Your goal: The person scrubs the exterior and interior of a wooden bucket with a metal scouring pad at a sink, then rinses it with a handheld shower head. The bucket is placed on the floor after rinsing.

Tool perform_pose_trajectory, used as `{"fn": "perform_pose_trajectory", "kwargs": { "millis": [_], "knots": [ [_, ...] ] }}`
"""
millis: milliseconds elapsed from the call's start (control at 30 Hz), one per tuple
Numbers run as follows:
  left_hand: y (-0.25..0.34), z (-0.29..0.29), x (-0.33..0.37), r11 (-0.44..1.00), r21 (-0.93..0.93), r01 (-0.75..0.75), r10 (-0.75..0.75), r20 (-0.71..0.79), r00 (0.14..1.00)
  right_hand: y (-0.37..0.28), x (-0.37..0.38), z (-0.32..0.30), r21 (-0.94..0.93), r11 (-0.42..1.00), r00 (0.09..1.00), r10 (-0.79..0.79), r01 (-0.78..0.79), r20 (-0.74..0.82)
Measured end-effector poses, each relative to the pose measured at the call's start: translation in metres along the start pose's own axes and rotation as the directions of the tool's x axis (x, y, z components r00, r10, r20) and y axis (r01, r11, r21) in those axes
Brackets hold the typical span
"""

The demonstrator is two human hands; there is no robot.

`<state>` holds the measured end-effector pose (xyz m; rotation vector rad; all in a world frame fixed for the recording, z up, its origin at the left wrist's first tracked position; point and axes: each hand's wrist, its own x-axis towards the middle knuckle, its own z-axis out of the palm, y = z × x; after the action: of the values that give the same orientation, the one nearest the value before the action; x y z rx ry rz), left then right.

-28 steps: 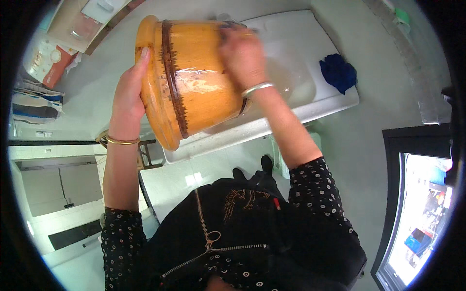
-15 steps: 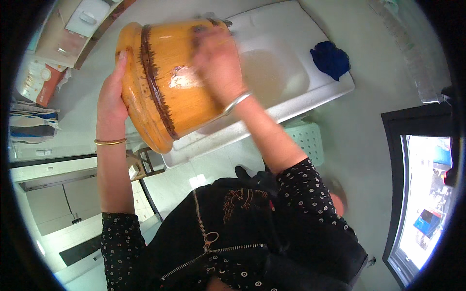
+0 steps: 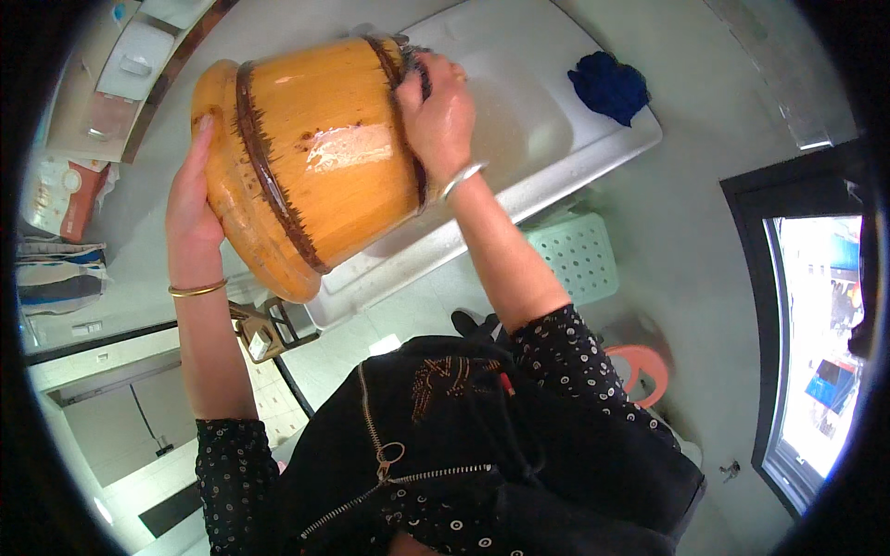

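A glossy yellow wooden bucket [image 3: 324, 204] with dark brown bands lies tilted on its side over the white sink [image 3: 593, 157]. My left hand [image 3: 197, 204] grips its thick rounded end at the left, thumb on the outer side. At the other end, my right hand [image 3: 443, 116] is closed on a dark, rough-looking scrubber [image 3: 419, 74] pressed to the bucket near the second brown band. The fingers partly hide the scrubber, so its exact kind is unclear. Wet highlights show on the wood.
A crumpled dark blue cloth [image 3: 609, 88] lies on the sink's right rim. Below the sink are a pale green perforated plastic basket [image 3: 575, 258] and a pinkish-orange round-rimmed item [image 3: 654, 371]. A small wooden stool [image 3: 264, 334] stands under the bucket. Shelved packages [image 3: 69, 199] line the left.
My right hand, blurred on the bucket's side before, is now farther right, at its end by the dark band. The left hand keeps its hold. The whole view has shifted slightly.
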<state>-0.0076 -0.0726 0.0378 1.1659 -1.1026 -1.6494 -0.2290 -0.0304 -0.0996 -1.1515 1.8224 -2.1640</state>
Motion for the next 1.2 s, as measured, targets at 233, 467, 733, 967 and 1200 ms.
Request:
{"fn": "perform_pose_trajectory", "kwargs": {
  "millis": [233,467,733,967,1200],
  "knots": [
    [0.0,0.007,0.001,1.0,-0.005,-0.017,0.017,0.088,0.996,-0.094,-0.086,0.003,0.161,0.883,0.844,-0.469,0.441,0.261],
    [-0.003,-0.003,0.006,0.997,-0.071,-0.002,0.011,0.133,0.991,0.01,0.003,0.018,-0.036,0.998,0.993,-0.045,0.049,0.111],
    [-0.008,-0.01,0.013,0.997,-0.008,-0.079,0.078,-0.083,0.994,-0.109,-0.004,0.113,0.448,0.868,0.93,-0.321,0.214,0.178],
    [-0.067,-0.033,-0.079,0.845,0.439,-0.305,0.324,0.034,0.945,-0.097,0.014,0.139,0.233,0.959,0.898,-0.241,0.162,0.368],
    [-0.124,-0.05,-0.088,0.899,0.353,-0.259,0.275,0.004,0.961,-0.14,-0.074,0.042,0.269,0.871,0.725,-0.492,0.412,0.482]
  ]
}}
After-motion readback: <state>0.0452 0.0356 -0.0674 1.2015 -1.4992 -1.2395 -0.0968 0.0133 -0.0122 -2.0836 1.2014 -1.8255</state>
